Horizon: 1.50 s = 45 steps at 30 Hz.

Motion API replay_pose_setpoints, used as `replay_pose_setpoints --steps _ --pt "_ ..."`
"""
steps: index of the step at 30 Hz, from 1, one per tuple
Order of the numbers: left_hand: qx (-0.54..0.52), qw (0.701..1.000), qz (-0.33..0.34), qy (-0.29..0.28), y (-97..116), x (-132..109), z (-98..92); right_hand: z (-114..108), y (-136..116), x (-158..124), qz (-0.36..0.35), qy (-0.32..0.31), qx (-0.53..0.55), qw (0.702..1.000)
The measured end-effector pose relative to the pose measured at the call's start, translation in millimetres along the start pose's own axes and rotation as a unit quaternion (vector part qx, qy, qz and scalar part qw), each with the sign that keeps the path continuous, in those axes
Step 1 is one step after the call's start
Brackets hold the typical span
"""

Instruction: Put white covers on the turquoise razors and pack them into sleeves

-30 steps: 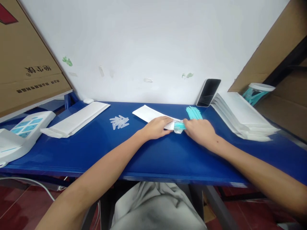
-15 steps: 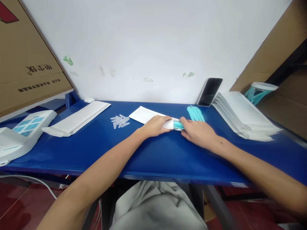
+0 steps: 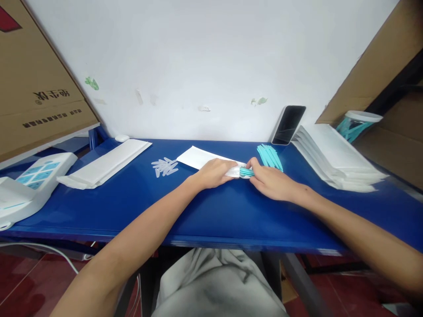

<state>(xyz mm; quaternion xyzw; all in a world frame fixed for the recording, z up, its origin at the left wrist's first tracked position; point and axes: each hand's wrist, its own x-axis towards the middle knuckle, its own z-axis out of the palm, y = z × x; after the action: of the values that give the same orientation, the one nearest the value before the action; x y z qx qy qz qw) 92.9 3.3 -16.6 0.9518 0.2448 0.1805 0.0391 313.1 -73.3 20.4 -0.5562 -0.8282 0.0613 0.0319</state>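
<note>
A white paper pouch (image 3: pixel 198 157) lies slanted across the blue table, its right end bunched in my left hand (image 3: pixel 215 172). Turquoise sticks (image 3: pixel 246 172) show at the mouth of the pouch, between my two hands. My right hand (image 3: pixel 271 179) pinches the outer ends of these sticks at the pouch's mouth; its fingertips partly hide them. Behind my right hand is a loose pile of turquoise sticks (image 3: pixel 270 156). Left of the pouch sits a small heap of translucent whitish strips (image 3: pixel 164 167).
A phone (image 3: pixel 289 125) leans on the wall at the back. White pouches (image 3: pixel 343 158) are stacked at right, near a lidded jar (image 3: pixel 358 125) of turquoise sticks. More white pouches (image 3: pixel 105 164) lie left, beside a white device (image 3: pixel 42 178). A cardboard box (image 3: pixel 36 83) stands far left.
My right hand has shifted very slightly, its fingers more bent at the pouch's mouth. My left hand keeps its grip, and the view has moved a little.
</note>
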Motion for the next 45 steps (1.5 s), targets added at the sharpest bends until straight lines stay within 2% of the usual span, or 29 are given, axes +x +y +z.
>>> replay_pose_setpoints --steps 6,11,17,21,24,28,33,35,38,40,43,45 --pt "0.022 1.0 -0.003 -0.013 0.5 0.9 0.2 -1.4 2.7 -1.3 -0.015 0.006 0.021 1.0" --pt "0.069 0.996 0.052 0.006 5.6 3.9 0.7 3.5 6.2 0.8 -0.017 0.016 0.051 0.998" --pt "0.096 0.99 0.096 0.034 16.7 9.6 1.6 7.4 8.6 4.8 -0.03 0.068 0.146 0.987" --pt "0.146 0.985 0.058 0.063 18.4 13.4 4.5 8.9 -0.7 2.4 -0.047 0.086 0.166 0.981" --pt "0.199 0.979 0.025 0.036 19.1 15.6 4.2 13.4 -7.7 2.1 -0.06 0.082 0.166 0.981" --pt "0.25 0.968 0.027 0.012 21.5 15.5 1.1 17.2 -12.2 5.2 -0.068 0.083 0.16 0.981" --pt "0.252 0.967 0.019 -0.018 21.3 13.2 -2.2 6.0 -10.5 2.9 -0.089 0.062 0.122 0.987" --pt "0.242 0.97 0.006 -0.02 18.5 12.1 -4.2 -0.3 -6.4 -0.5 -0.09 0.073 0.092 0.989" --pt "0.217 0.976 -0.018 0.004 12.5 9.4 -9.7 -6.1 3.2 -3.4 -0.084 0.141 0.086 0.983" --pt "0.187 0.981 -0.04 0.038 9.6 6.9 -14.2 -6.0 10.4 -2.3 -0.095 0.224 0.127 0.962" --pt "0.129 0.984 -0.058 0.106 8.9 3.6 -19.2 -0.5 20.3 2.2 -0.136 0.356 0.223 0.897" --pt "0.092 0.983 -0.05 0.149 10.7 2.4 -20.8 4.4 25.1 4.7 -0.167 0.402 0.272 0.858"
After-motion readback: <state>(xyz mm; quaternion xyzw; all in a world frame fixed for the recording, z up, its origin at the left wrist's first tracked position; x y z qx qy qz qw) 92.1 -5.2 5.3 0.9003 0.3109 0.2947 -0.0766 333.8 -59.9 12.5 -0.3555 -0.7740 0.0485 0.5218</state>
